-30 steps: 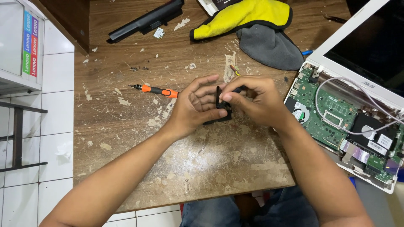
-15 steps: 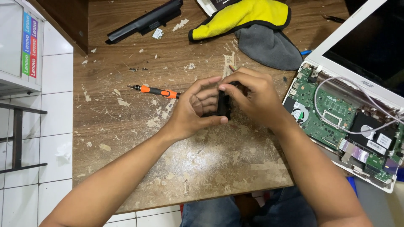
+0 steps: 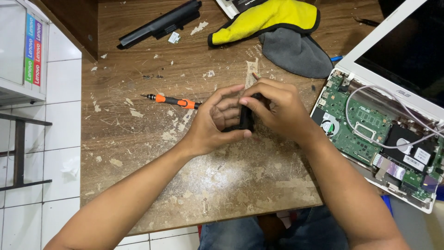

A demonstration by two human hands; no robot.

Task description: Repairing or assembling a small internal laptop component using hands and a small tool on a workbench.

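Note:
Both my hands meet over the middle of the worn wooden table [image 3: 138,153]. Between them is a small flat black part [image 3: 244,121], held on edge. My left hand [image 3: 213,125] cups it from the left with the thumb under it. My right hand [image 3: 277,109] grips it from the right and over the top, hiding most of it. An orange-and-black screwdriver [image 3: 172,100] lies just left of my left hand.
An opened white laptop [image 3: 370,125] with its green circuit board bare lies at the right table edge. A long black battery bar [image 3: 162,23], a yellow cloth [image 3: 268,18] and a grey cloth [image 3: 296,53] lie at the back. Tiny screws [image 3: 152,77] sit near the screwdriver.
My fingers have shifted around the black part and turned it a little between my hands. The hands stay in the same place over the table.

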